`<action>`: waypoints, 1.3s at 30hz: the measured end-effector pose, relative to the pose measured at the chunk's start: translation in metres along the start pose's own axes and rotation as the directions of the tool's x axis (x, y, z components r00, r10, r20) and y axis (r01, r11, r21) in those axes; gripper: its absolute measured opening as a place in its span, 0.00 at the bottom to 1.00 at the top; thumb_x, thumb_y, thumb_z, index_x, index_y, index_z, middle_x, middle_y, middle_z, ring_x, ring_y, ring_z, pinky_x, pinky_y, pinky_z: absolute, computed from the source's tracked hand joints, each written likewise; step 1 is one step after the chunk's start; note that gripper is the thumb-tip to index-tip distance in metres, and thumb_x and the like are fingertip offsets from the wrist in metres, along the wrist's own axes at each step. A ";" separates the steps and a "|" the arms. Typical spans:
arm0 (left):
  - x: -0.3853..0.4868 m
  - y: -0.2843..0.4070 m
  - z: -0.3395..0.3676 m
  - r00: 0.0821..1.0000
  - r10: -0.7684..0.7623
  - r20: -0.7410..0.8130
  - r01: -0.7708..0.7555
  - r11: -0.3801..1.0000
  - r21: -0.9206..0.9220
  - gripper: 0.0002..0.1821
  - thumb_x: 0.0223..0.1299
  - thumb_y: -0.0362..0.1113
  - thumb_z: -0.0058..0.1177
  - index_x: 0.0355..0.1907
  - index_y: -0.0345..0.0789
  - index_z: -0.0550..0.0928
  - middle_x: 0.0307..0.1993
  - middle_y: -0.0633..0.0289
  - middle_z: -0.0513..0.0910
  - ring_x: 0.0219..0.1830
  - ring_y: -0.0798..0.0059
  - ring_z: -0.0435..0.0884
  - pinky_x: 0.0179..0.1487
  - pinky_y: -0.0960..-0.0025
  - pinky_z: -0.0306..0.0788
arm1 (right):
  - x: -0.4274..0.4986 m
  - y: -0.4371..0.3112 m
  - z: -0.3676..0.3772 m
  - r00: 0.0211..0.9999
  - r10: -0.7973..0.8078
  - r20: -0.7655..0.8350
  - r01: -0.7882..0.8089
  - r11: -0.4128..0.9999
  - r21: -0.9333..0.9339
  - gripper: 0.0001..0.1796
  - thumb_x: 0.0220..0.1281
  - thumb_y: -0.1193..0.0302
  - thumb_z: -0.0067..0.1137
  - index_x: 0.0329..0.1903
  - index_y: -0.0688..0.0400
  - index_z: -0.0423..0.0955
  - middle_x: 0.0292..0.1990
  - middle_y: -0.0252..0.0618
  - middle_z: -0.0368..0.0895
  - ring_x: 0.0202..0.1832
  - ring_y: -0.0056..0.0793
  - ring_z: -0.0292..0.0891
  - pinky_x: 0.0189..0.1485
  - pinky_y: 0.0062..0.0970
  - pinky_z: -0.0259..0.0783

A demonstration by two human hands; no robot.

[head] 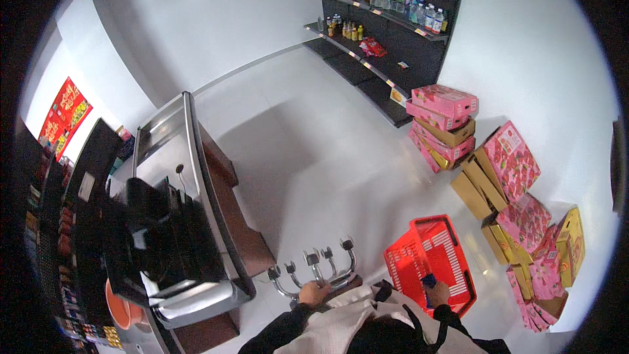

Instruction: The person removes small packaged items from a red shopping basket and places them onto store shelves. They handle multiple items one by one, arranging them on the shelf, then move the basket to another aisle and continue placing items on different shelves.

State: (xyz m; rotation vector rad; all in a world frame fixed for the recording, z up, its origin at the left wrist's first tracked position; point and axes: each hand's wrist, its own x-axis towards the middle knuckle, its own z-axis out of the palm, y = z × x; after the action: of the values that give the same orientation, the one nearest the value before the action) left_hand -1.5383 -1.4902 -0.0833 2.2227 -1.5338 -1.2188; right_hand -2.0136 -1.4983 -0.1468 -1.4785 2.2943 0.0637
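My left hand [314, 293] is closed around a chrome metal frame [336, 281], whose several curved arms rise to dark, caster-like ends. To its right, my right hand [438, 294] grips what looks like the dark blue handle [429, 281] of a red plastic shopping basket [408, 250]. The basket is tilted, its slotted side and bottom visible, and I see nothing inside. Whether it touches the floor I cannot tell. A light apron or garment [339, 322] covers my front, just behind both hands.
A checkout counter [201, 157] with dark equipment [162, 226] runs along the left, an orange bin [120, 305] beside it. Stacked pink fruit cartons [442, 101] and more fallen cartons [511, 157] line the right wall. Dark shelves [393, 14] with bottles stand ahead, across grey floor [314, 167].
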 end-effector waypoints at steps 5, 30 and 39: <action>0.063 -0.001 -0.023 1.000 0.012 -0.010 -0.013 0.990 -0.140 0.26 0.61 0.59 0.52 0.38 0.36 0.88 0.33 0.42 0.86 0.39 0.44 0.86 0.46 0.48 0.76 | 0.086 -0.073 -0.024 0.991 0.107 -0.086 -0.094 0.985 0.141 0.33 0.45 0.45 0.74 0.31 0.67 0.82 0.31 0.60 0.85 0.38 0.56 0.84 0.38 0.49 0.77; 0.459 0.050 -0.220 0.782 -0.492 -0.383 0.308 0.839 -0.449 0.29 0.60 0.59 0.58 0.31 0.29 0.85 0.25 0.43 0.83 0.32 0.49 0.86 0.38 0.53 0.75 | 0.569 -0.502 -0.040 0.870 -0.458 0.182 0.484 0.865 -0.134 0.28 0.54 0.44 0.66 0.28 0.60 0.82 0.25 0.51 0.83 0.31 0.51 0.84 0.33 0.49 0.76; 0.572 0.084 -0.413 0.760 -0.588 -0.277 0.371 0.743 -0.557 0.28 0.61 0.57 0.58 0.33 0.28 0.86 0.29 0.41 0.84 0.35 0.50 0.87 0.41 0.55 0.76 | 0.667 -0.723 -0.066 0.746 -0.624 0.231 0.659 0.742 -0.123 0.25 0.50 0.48 0.70 0.29 0.60 0.83 0.28 0.51 0.85 0.32 0.51 0.84 0.36 0.49 0.77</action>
State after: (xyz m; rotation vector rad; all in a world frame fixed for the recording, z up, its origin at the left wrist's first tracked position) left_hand -1.2305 -2.1303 -0.0666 2.3825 -0.4058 -0.9514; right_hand -1.6339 -2.4067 -0.1970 -2.2006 1.5543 0.2172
